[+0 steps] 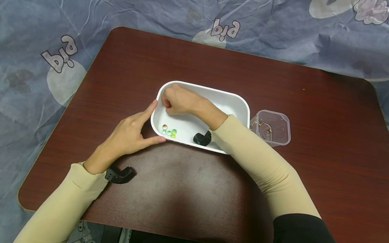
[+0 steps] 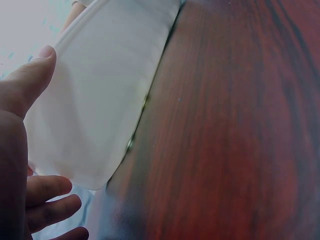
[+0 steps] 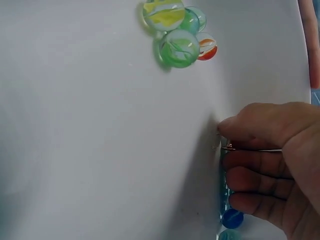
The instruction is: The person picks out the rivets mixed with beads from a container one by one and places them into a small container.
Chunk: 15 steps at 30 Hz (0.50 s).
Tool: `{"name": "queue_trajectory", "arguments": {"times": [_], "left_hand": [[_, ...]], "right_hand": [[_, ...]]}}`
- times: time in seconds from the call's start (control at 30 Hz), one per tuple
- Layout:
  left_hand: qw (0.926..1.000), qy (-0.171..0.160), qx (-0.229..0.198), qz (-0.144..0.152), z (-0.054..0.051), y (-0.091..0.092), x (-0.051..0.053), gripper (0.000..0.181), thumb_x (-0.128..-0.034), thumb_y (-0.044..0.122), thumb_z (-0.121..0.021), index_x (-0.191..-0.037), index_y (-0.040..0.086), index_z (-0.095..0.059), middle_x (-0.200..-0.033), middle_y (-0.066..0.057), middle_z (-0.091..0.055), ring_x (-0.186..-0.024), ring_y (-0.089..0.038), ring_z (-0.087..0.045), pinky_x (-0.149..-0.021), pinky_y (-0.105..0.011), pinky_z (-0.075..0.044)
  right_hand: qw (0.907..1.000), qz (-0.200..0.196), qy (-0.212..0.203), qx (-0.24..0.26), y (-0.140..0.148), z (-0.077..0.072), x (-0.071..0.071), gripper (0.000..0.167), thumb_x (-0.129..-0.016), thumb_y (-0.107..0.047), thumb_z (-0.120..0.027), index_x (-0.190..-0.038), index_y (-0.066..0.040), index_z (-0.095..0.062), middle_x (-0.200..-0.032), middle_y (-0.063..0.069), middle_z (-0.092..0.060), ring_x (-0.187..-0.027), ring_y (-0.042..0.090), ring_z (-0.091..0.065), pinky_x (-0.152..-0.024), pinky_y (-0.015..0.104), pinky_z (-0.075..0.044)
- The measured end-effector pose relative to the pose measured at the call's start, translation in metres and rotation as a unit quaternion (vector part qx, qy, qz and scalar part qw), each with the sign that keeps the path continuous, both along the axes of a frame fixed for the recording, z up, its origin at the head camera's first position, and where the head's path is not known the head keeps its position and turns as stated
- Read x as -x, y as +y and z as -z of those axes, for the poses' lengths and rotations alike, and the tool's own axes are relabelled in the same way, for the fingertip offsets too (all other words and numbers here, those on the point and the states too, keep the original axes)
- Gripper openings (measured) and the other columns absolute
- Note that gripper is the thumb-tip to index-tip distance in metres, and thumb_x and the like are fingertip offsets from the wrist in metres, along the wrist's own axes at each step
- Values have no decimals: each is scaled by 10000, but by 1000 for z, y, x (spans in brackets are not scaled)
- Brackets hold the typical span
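Note:
A white tray [image 1: 209, 88] sits mid-table with glass marbles [image 1: 169, 133] grouped at its near left corner. Against the tray's left end rests my left hand [image 1: 129, 133], thumb on the near side and fingers straight and spread. My right hand [image 1: 182, 99] is down inside the tray's far left part with curled fingers. In the right wrist view, thumb and forefinger pinch a small gold-coloured metal piece [image 3: 228, 146], perhaps a tack; its shape is mostly hidden. Blue marbles [image 3: 232, 218] lie by the lower fingers. A green marble [image 3: 179, 48] and others cluster farther off.
Right of the tray stands a clear plastic box [image 1: 281, 130] with several small gold-coloured metal pieces [image 1: 267, 128] in it. The brown table [image 1: 182, 189] has rounded corners, and a patterned blue cloth [image 1: 136, 17] lies beyond its edges.

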<state>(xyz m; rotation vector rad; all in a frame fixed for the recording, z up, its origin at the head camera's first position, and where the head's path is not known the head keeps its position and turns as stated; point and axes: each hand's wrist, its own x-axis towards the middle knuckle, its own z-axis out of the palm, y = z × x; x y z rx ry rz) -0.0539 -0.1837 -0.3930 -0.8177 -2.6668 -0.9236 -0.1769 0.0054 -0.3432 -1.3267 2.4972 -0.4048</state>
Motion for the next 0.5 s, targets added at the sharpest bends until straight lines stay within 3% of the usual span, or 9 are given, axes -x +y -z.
{"name": "queue_trajectory", "arguments": {"times": [0.5], "left_hand": [[10000,-59,-10,29,0,0,-1,1044,-839,797,-440,-1566,70,-262,-1396,-232,-531,-1209,-360,-574,-938,-528,-473]], "right_hand": [[9995,-231,9,-234,2,-3,0,140,-707,56,-596,-661,-76,-609,-620,-25,-490,-622,121,-422,-574,223,-324]]}}
